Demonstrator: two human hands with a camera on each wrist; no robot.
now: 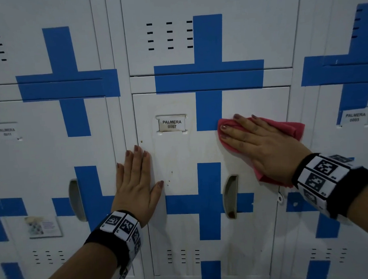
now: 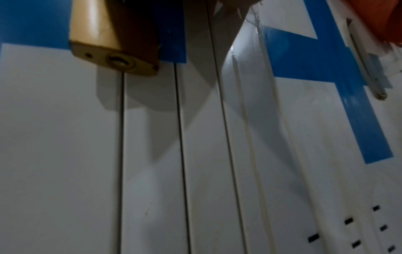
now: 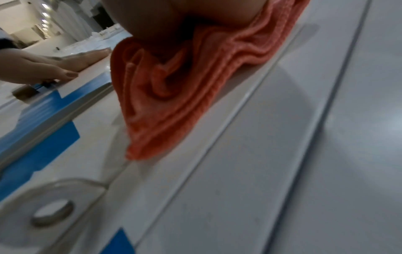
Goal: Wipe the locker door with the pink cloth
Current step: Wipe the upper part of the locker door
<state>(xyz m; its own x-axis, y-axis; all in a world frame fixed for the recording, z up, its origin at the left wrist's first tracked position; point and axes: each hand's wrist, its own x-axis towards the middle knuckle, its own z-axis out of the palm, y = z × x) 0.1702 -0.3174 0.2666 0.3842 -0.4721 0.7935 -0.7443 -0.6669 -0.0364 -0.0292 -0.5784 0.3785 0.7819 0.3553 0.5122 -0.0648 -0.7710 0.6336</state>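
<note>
The white locker door (image 1: 179,160) with blue tape crosses carries a label reading PALMERA 0007 and shows faint brownish stains. My right hand (image 1: 257,140) lies flat with straight fingers on the pink cloth (image 1: 292,126), pressing it against the door's upper right part. In the right wrist view the bunched cloth (image 3: 174,86) sits under my palm. My left hand (image 1: 136,181) rests flat with straight fingers on the door's left edge and holds nothing.
A recessed handle (image 1: 231,196) sits in the door below the cloth, and a lock hasp (image 1: 280,198) is at its right edge. A brass padlock (image 2: 113,41) hangs on the neighbouring locker at the left. More lockers stand on both sides and above.
</note>
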